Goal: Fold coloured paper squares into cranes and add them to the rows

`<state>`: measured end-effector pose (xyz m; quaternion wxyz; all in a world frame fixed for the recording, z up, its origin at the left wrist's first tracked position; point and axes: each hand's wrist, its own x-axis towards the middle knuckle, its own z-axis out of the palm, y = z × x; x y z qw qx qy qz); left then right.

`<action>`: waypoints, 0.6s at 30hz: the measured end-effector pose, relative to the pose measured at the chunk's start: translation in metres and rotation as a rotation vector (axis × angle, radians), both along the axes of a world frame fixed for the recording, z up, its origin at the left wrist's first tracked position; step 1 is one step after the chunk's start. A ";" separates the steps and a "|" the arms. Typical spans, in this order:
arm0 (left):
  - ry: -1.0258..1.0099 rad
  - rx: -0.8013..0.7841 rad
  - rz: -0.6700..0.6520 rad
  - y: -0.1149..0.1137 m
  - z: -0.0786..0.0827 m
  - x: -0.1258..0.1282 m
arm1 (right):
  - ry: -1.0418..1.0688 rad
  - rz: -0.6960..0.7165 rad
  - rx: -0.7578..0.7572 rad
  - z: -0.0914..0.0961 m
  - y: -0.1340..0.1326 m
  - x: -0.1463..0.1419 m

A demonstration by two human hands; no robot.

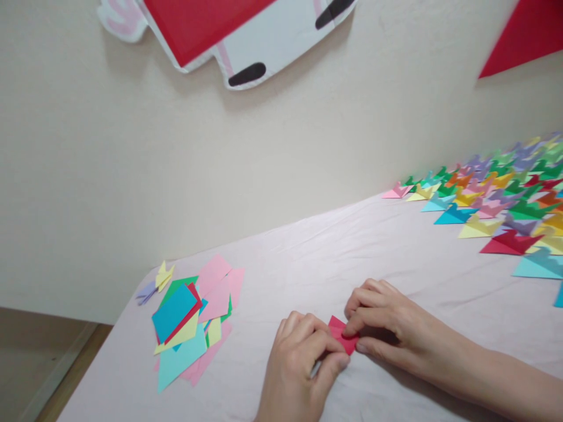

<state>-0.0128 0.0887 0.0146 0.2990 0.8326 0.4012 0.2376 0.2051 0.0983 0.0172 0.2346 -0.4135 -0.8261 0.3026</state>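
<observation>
A small piece of red origami paper [338,329], partly folded, lies on the cloth-covered table [281,281] between my two hands. My left hand [303,360] grips its near left edge between thumb and curled fingers. From the other side, my right hand [385,325] pinches its right edge with thumb and forefinger. Fingers hide parts of the paper, so its full shape cannot be made out.
Loose coloured paper sheets [189,328] lie in a pile at left, with folded yellow [164,275] and lilac [147,292] pieces behind. Rows of folded paper birds [488,205] stand at right. The wall [197,164] bears a red-and-white cutout [264,38].
</observation>
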 end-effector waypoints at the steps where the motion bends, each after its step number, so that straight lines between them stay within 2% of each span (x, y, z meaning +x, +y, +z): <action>1: -0.005 -0.018 0.002 0.001 0.001 0.000 | 0.001 0.000 0.000 0.000 0.000 0.000; 9: -0.030 -0.085 0.001 0.004 0.004 -0.001 | 0.003 -0.034 -0.026 0.003 0.000 -0.002; 15: 0.005 0.010 -0.058 0.003 0.003 -0.002 | 0.024 -0.031 -0.013 0.002 -0.001 -0.003; 18: 0.024 0.059 -0.027 0.001 0.001 -0.001 | 0.021 -0.024 -0.003 0.002 -0.001 -0.003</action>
